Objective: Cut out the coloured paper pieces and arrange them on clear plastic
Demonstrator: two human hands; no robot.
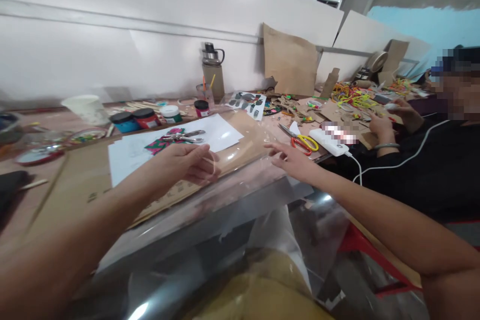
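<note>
A large clear plastic sheet (240, 192) spreads over the table's front edge and down across my lap, with bright glare on it. Its near part is bent and see-through. My left hand (197, 162) has its thumb and curled fingers around part of this sheet, above the cardboard. To the right, my right hand (288, 160) hovers at or on the sheet, fingers loosely stretched and apart; contact is unclear. Beyond my left hand, metal pliers (183, 136) lie on a pink and green patterned piece (155, 146) over white paper (221, 132).
Flat cardboard (82, 175) lies under the paper. Scissors (300, 140) and a white power strip (328, 141) are at the right. Paint jars (146, 118), a paper cup (86, 110) and a bottle (213, 75) stand behind. A co-worker's hands (384, 127) work at far right.
</note>
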